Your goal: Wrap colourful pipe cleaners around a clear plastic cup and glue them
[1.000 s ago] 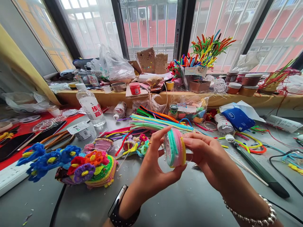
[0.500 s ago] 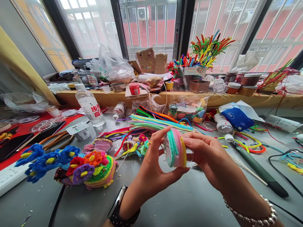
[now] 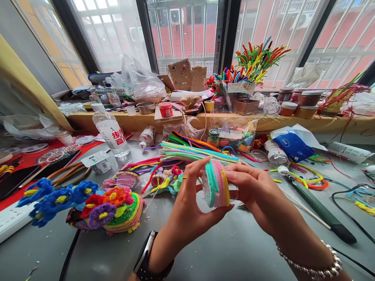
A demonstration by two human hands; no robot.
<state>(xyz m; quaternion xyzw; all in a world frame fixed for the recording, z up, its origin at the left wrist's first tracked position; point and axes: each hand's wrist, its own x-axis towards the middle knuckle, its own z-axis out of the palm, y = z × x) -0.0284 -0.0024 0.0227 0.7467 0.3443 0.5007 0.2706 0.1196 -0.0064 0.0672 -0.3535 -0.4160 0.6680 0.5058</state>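
Note:
Above the table's middle, both hands hold a small clear plastic cup (image 3: 216, 184) wrapped in fuzzy pipe cleaners, with green, pink and yellow bands. The cup lies tilted on its side. My left hand (image 3: 187, 207) curves around it, index finger on top and thumb underneath. My right hand (image 3: 253, 191) grips the yellow end with its fingers, some of which are hidden behind the cup. To the left sits a pipe-cleaner piece with a green top and striped side (image 3: 124, 218), covered with red, orange and purple flowers. Blue pipe-cleaner flowers (image 3: 61, 199) lie beside it.
Behind the hands lies a bundle of pastel pipe cleaners (image 3: 199, 152). A water bottle (image 3: 109, 130) stands at the left back. On the right are a green-handled tool (image 3: 322, 210), a blue packet (image 3: 293, 144) and black cables. Jars (image 3: 307, 103) and a pipe-cleaner box (image 3: 246, 103) line the sill.
Almost nothing differs. Both hands keep their hold on the wrapped cup, and the view has shifted very slightly.

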